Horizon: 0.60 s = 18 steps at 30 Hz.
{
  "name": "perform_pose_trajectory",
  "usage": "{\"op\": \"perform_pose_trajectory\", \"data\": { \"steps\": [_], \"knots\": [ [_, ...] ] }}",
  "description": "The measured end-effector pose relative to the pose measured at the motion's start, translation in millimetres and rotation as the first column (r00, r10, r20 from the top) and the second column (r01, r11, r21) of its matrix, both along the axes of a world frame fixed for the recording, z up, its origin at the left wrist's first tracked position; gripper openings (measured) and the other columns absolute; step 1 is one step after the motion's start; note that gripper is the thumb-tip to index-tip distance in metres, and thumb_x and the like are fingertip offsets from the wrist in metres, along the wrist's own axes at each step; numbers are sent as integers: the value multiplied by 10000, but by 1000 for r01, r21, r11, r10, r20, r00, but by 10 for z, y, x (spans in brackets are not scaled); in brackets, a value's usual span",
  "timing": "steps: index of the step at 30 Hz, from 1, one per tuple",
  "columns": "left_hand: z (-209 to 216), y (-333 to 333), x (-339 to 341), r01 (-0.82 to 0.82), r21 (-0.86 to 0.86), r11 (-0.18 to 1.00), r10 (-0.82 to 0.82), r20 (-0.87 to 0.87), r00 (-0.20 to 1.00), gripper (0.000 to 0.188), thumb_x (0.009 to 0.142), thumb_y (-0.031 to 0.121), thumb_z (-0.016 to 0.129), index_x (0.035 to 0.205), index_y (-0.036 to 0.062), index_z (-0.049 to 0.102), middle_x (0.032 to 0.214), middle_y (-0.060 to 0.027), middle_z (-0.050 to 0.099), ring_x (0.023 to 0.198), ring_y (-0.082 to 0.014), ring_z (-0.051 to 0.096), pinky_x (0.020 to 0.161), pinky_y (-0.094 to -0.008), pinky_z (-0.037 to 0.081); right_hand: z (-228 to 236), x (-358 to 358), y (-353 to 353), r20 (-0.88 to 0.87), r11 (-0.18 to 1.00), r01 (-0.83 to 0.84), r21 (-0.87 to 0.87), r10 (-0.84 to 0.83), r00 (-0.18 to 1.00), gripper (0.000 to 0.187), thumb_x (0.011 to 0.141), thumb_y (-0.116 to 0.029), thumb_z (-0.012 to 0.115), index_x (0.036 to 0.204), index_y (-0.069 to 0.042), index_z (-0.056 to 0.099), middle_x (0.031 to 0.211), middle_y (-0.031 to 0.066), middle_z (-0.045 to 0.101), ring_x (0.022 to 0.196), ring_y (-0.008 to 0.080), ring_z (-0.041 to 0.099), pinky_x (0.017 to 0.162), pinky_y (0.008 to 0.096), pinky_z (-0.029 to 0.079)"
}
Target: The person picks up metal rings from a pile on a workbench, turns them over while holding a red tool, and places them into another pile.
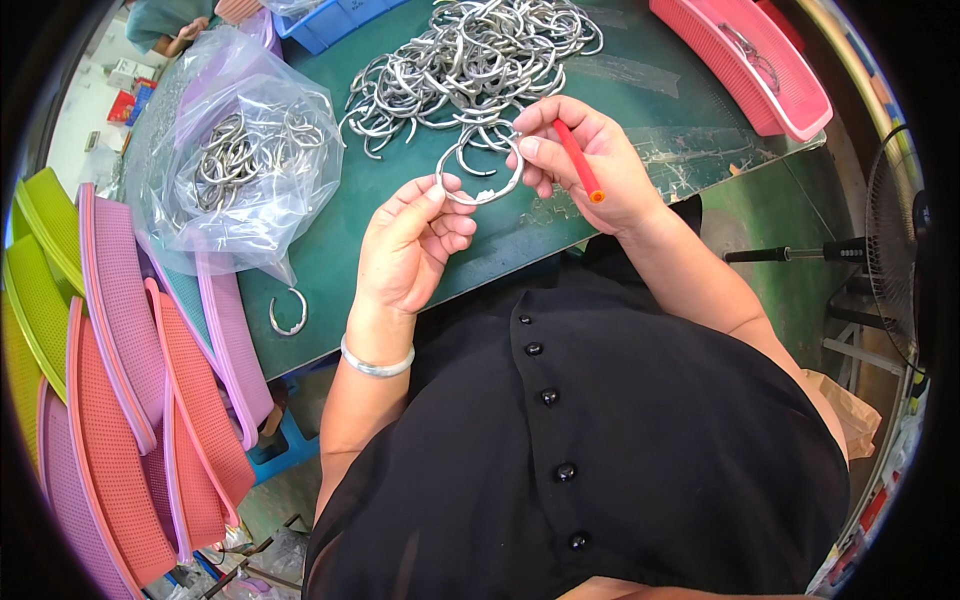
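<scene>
A silver open bangle (pixel 487 197) is held up over the near part of the green table (pixel 520 240). My left hand (pixel 405 240) pinches its left side between thumb and fingers. My right hand (pixel 595 165) grips the opposite side of the ring, and a red pen-like stick (pixel 577 160) with an orange end is tucked in that same hand. Just beyond my fingers lies a large heap of silver bangles (pixel 470 60). One loose bangle (pixel 289 330) rests by the table's left edge. More bangles (pixel 230 160) sit inside a clear plastic bag (pixel 290 225) to my left.
A pink basket (pixel 735 65) with a few thin metal pieces stands at the far right. Stacked purple, coral and green baskets (pixel 120 430) crowd the left side. There is a blue crate (pixel 335 25) at the back, and a fan (pixel 890 250) on the right. Another person's hand (pixel 190 32) shows far left.
</scene>
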<state>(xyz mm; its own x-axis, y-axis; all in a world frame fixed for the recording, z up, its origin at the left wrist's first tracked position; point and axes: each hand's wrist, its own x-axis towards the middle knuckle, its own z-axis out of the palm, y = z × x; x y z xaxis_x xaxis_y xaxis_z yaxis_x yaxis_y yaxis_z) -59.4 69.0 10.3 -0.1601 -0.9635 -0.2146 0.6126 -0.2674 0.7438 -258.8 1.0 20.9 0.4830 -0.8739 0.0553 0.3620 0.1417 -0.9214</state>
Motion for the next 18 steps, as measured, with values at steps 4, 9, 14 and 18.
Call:
{"op": "perform_pose_trajectory", "data": {
  "steps": [4, 9, 14, 18],
  "knots": [
    [52, 17, -15, -23, -35, 999, 23, 15, 1000, 150, 895, 113, 476, 957, -3, 547, 839, -124, 628, 692, -161, 621, 597, -249, 502, 10, 2, 13, -76, 999, 6, -34, -9, 997, 167, 843, -67, 562, 1000, -22, 526, 829, 70, 613, 648, 72, 563, 551, 178, 451],
    [175, 73, -88, -91, -119, 989, 109, 161, 981, 128, 888, 111, 492, 924, 0, 544, 828, -113, 625, 679, -155, 612, 600, -247, 491, 4, -3, 31, -130, 997, -17, -79, 7, 991, 208, 836, -61, 564, 1038, -30, 522, 857, 65, 616, 697, 74, 567, 590, 191, 459],
    [262, 119, -145, -115, -217, 969, 179, 302, 936, 126, 888, 109, 494, 920, -4, 540, 827, -104, 621, 680, -148, 606, 602, -238, 480, -14, -10, 42, -130, 993, -32, -115, 17, 991, 275, 826, -59, 573, 1093, -38, 512, 903, 56, 610, 755, 76, 567, 626, 197, 460],
    [264, 132, -155, -111, -257, 960, 197, 341, 919, 122, 890, 105, 491, 920, -5, 535, 836, -101, 619, 684, -141, 604, 603, -234, 478, -5, -8, 57, -107, 990, -51, -132, 36, 994, 314, 804, -29, 588, 1106, -22, 503, 913, 59, 604, 823, 95, 574, 685, 217, 466]
  ]
}}
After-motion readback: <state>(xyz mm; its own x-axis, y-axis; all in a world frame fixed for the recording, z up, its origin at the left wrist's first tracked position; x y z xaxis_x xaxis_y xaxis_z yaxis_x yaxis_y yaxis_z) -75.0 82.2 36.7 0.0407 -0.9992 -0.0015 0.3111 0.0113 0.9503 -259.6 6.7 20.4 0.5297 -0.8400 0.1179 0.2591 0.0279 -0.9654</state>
